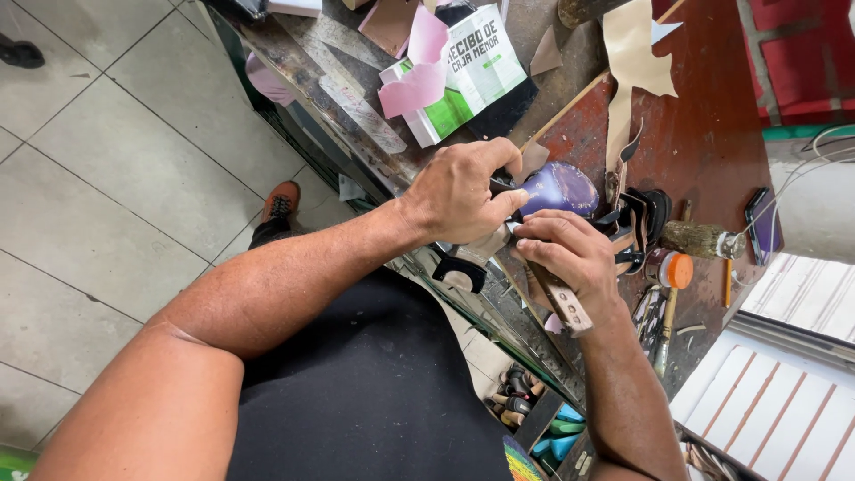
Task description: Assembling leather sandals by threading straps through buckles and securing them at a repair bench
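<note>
Hands pinching at a purple shoe form near the workbench's front edge.

Left hand (459, 191) closes its fingers on the purple shoe form (559, 189), hiding its near end; right hand (570, 254) pinches just below it, with a worn wooden-handled tool (559, 303) under the palm. What the fingertips grip is too small to tell. Black straps (643, 223) lie just beyond, a pink paper (419, 76) at the bench's far edge.

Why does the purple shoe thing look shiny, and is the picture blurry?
Head view: daylight puts a soft glare on the purple shoe form; both hands, left hand and right hand, look sharp; the tilted, wide view bends the floor tiles slightly.
</note>
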